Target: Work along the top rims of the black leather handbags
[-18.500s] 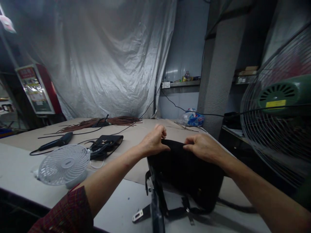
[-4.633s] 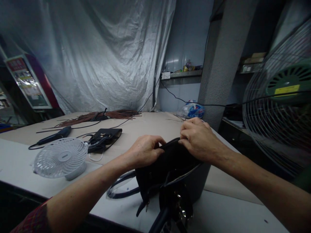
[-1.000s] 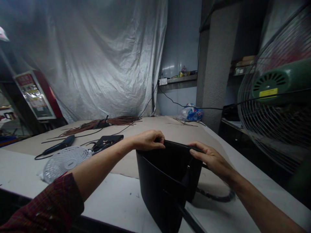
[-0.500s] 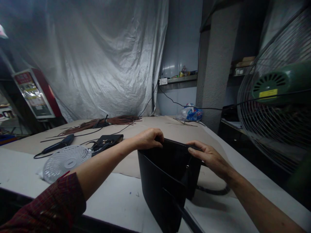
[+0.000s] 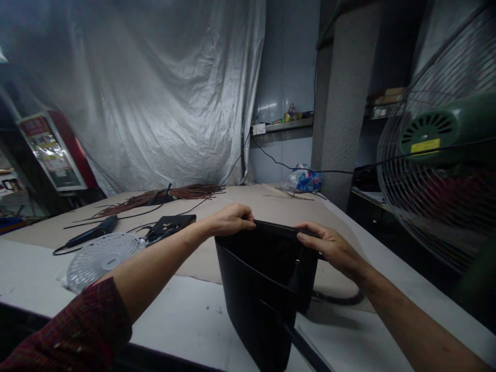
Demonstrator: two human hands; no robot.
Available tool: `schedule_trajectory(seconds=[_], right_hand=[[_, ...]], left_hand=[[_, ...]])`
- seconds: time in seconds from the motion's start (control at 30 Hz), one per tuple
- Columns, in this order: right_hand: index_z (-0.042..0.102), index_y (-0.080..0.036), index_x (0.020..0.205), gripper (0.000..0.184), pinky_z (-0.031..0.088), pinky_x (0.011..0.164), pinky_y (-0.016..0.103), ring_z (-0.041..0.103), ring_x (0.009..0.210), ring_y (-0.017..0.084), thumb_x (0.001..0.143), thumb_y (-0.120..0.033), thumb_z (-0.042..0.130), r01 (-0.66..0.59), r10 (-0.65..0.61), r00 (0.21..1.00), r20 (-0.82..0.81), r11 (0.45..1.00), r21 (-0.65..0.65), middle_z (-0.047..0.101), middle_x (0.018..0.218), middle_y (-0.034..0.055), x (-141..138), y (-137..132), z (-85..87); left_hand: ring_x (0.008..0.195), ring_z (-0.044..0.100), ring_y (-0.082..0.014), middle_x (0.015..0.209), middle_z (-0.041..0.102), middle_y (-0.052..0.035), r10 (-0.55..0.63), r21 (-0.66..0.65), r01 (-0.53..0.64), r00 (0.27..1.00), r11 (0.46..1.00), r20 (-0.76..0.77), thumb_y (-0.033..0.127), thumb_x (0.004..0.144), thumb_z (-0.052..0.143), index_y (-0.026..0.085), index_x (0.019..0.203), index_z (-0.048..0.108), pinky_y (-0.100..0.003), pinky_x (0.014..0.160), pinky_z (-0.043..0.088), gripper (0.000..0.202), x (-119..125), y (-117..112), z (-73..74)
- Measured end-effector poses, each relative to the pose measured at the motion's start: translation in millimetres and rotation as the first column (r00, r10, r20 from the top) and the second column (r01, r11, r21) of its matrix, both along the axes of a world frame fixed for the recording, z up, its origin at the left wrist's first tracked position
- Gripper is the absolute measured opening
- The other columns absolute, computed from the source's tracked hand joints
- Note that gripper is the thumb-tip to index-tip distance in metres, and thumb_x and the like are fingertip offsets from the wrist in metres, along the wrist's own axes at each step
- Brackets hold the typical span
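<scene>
A black handbag (image 5: 251, 294) stands upright on the white-and-tan table (image 5: 174, 305), its mouth spread toward me and its inside dark. My left hand (image 5: 234, 219) pinches the far rim near its left corner. Farther right along that same rim, my right hand (image 5: 327, 245) grips the edge between thumb and fingers. A zipper pull (image 5: 297, 262) hangs at the right side of the opening. One tubular handle (image 5: 304, 346) droops in front of the bag, and another handle (image 5: 341, 299) lies out behind it on the right. The bag's bottom is hidden.
To the left lie a white small fan (image 5: 104, 261), a dark corded tool (image 5: 93, 231) and a small black bag (image 5: 172, 226). Behind them is a bundle of brown strips (image 5: 186, 192). A blue-and-white plastic bag (image 5: 306, 180) sits at the back; a large caged fan (image 5: 430, 129) stands right.
My left hand has shifted slightly left along the far rim, its thumb now lying along the edge. The view has moved a little; my right hand keeps its hold.
</scene>
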State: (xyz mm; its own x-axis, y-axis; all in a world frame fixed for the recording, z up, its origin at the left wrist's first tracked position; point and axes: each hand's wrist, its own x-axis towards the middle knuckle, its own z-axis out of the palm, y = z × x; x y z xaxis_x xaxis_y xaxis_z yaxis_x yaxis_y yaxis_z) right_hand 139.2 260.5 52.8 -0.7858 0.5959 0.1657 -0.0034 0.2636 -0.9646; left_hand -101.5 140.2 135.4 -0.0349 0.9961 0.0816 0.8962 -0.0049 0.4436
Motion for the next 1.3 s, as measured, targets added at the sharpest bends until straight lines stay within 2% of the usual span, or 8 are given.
schedule_trajectory(seconds=[0.1,0.3,0.6,0.8,0.9,1.03,1.13,1.3], right_hand=[[0.060,-0.018,0.102,0.038,0.044,0.059,0.026,0.057,0.067,0.015,0.078,-0.047,0.062,0.051,-0.052,0.998,0.021,0.998,0.038,0.060,0.074,-0.0004,-2.1,-2.6,3.4],[0.063,-0.018,0.095,0.027,0.038,0.052,0.024,0.051,0.057,0.012,0.079,-0.039,0.057,0.135,-0.139,0.990,0.018,0.979,0.150,0.057,0.067,-0.0015,-7.2,-4.4,3.1],[0.065,-0.017,0.085,0.027,0.039,0.056,0.025,0.053,0.061,0.014,0.077,-0.042,0.058,0.218,-0.226,0.974,0.003,0.944,0.247,0.059,0.066,-0.0011,-13.2,-4.0,0.8],[0.061,-0.018,0.073,0.019,0.033,0.047,0.024,0.046,0.048,0.011,0.073,-0.036,0.057,0.257,-0.272,0.962,0.026,0.933,0.252,0.051,0.054,-0.0041,-19.4,-4.6,4.7],[0.061,-0.019,0.069,0.016,0.032,0.046,0.024,0.047,0.048,0.012,0.072,-0.033,0.054,0.286,-0.325,0.943,0.070,0.902,0.323,0.053,0.053,-0.0032,-22.5,-5.6,10.6],[0.066,-0.021,0.078,0.019,0.034,0.049,0.025,0.053,0.053,0.015,0.073,-0.032,0.051,0.169,-0.305,0.929,0.207,0.851,0.497,0.061,0.059,-0.0013,-28.6,-11.3,30.1],[0.069,-0.022,0.077,0.020,0.033,0.050,0.026,0.056,0.056,0.016,0.074,-0.032,0.052,0.076,-0.297,0.906,0.303,0.816,0.572,0.064,0.062,0.0002,-35.3,-15.2,46.1],[0.068,-0.022,0.067,0.015,0.032,0.051,0.027,0.055,0.057,0.015,0.068,-0.023,0.053,0.079,-0.391,0.852,0.347,0.753,0.654,0.061,0.057,0.0000,-44.8,-13.0,56.9]], left_hand=[[0.068,0.052,-0.0126,0.073,0.060,0.0008,0.054,0.068,-0.048,0.994,0.997,-0.095,0.030,0.076,0.059,0.016,0.080,0.063,-0.022,0.059,0.036,0.015,4.9,2.0,-1.0],[0.069,0.055,-0.0146,0.074,0.063,-0.0017,0.081,0.150,-0.041,0.959,0.988,-0.270,0.026,0.077,0.056,0.017,0.076,0.063,-0.024,0.059,0.037,0.011,12.8,5.0,-5.8],[0.068,0.055,-0.0147,0.073,0.063,-0.0019,0.102,0.180,-0.054,0.957,0.982,-0.270,0.025,0.078,0.056,0.017,0.075,0.061,-0.024,0.059,0.038,0.010,15.3,3.5,-7.1],[0.071,0.056,-0.0159,0.076,0.065,-0.0028,0.116,0.163,-0.070,0.949,0.984,-0.294,0.025,0.078,0.056,0.017,0.077,0.063,-0.024,0.060,0.040,0.010,17.3,3.5,-5.6],[0.072,0.057,-0.0166,0.077,0.065,-0.0034,0.132,0.160,-0.086,0.944,0.983,-0.302,0.025,0.079,0.056,0.017,0.078,0.063,-0.025,0.061,0.041,0.011,18.3,3.7,-5.5],[0.073,0.057,-0.0174,0.078,0.066,-0.0041,0.144,0.166,-0.096,0.939,0.981,-0.312,0.026,0.078,0.056,0.017,0.078,0.063,-0.026,0.063,0.041,0.011,17.6,4.6,-7.1],[0.070,0.056,-0.0170,0.075,0.065,-0.0036,0.141,0.179,-0.088,0.941,0.980,-0.308,0.026,0.078,0.055,0.017,0.078,0.063,-0.026,0.061,0.040,0.011,16.0,5.3,-8.8],[0.068,0.055,-0.0172,0.073,0.064,-0.0038,0.133,0.188,-0.075,0.938,0.979,-0.319,0.026,0.077,0.055,0.017,0.077,0.063,-0.026,0.059,0.038,0.012,14.5,6.8,-10.8]])
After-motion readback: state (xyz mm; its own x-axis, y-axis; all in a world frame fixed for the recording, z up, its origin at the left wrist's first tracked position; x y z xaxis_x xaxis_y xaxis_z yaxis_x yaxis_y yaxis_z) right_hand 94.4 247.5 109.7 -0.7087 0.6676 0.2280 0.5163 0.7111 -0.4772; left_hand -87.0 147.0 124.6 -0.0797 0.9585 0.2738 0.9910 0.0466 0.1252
